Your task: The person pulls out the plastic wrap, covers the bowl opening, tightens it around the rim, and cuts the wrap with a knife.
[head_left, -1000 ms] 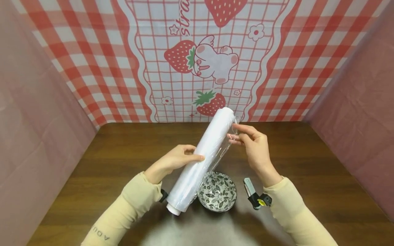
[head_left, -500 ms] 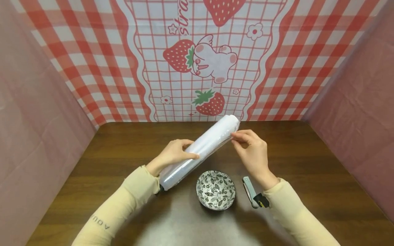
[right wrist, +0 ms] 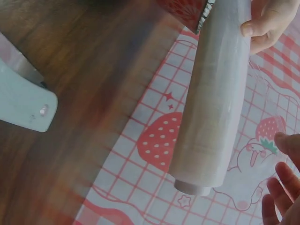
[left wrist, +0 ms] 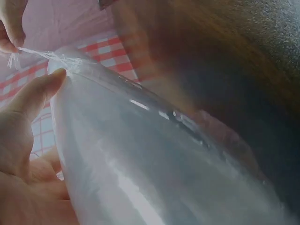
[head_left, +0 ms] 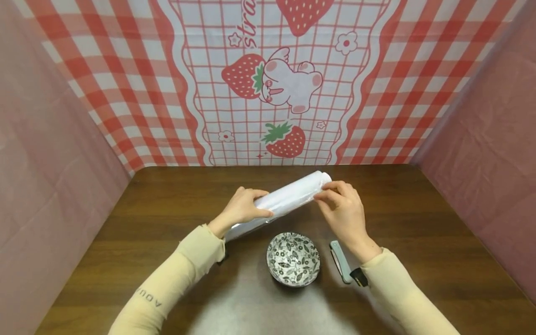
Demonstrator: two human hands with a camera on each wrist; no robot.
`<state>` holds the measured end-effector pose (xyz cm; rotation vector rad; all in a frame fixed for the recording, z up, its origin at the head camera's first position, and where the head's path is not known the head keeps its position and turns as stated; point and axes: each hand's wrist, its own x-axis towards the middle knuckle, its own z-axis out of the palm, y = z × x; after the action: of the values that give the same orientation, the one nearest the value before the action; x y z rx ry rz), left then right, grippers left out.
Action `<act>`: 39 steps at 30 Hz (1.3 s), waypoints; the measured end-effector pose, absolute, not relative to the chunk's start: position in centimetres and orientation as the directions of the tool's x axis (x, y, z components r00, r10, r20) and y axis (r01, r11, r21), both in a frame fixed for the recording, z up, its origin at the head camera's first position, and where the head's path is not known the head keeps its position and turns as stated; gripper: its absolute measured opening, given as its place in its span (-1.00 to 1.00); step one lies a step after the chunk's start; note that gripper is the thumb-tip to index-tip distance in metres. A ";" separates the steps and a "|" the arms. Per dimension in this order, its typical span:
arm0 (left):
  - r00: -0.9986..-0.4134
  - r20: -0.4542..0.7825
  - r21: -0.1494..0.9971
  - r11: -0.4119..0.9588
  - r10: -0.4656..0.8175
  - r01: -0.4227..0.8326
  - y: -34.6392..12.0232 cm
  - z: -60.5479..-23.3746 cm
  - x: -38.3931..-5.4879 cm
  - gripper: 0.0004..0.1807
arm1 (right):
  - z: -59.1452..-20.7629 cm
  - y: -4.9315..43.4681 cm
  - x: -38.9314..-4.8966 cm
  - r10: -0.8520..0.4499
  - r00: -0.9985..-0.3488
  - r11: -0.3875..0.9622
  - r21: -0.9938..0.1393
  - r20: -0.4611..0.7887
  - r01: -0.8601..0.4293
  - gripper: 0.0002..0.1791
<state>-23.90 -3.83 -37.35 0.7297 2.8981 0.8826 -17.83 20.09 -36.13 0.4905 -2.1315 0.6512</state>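
My left hand (head_left: 240,208) grips a roll of cling film (head_left: 291,196) around its middle, thumb on the near side. The roll slants over the table, its far end up to the right with the white core showing. At that end my right hand (head_left: 345,214) pinches the loose film edge; in the left wrist view a bunched strand of film (left wrist: 40,52) stretches from the roll to the right fingers (left wrist: 11,26). Below the roll stands a bowl (head_left: 293,259) with a black-and-white leaf pattern inside. The right wrist view shows its red outside.
A folding knife (head_left: 341,261) with a pale green handle lies right of the bowl, near the right wrist. Behind the brown wooden table (head_left: 167,186) hangs a red-and-white strawberry cloth (head_left: 234,111). Pink cloth walls (head_left: 481,116) stand at both sides.
The roll has swung from steep to flatter, its upper end dropping to the right and its lower end going behind the left wrist. The right fingers have closed together on the film.
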 end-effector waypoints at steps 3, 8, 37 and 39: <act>-0.880 0.117 0.530 0.720 0.461 0.448 -3.7 -37.8 -24.1 -0.36 | -36.4 20.3 -17.9 -0.153 -0.573 0.774 -0.263 0.805 -0.576 -0.89; -0.872 0.107 0.540 0.708 0.478 0.455 -3.2 -38.4 -24.5 -0.37 | -36.8 20.7 -17.9 -0.177 -0.570 0.773 -0.246 0.802 -0.585 -0.90; -0.799 -0.014 0.487 0.702 0.601 0.519 -2.1 -40.4 -26.2 -0.40 | -38.8 21.1 -17.6 -0.253 -0.608 0.775 -0.219 0.752 -0.593 -0.83; -0.795 -0.018 0.482 0.702 0.606 0.524 -2.1 -40.4 -26.3 -0.40 | -38.8 21.1 -17.7 -0.256 -0.610 0.785 -0.207 0.750 -0.584 -0.82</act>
<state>-26.35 -2.15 -40.39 0.9158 2.7344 0.6929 -17.69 21.09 -38.82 0.6195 -2.2312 0.5686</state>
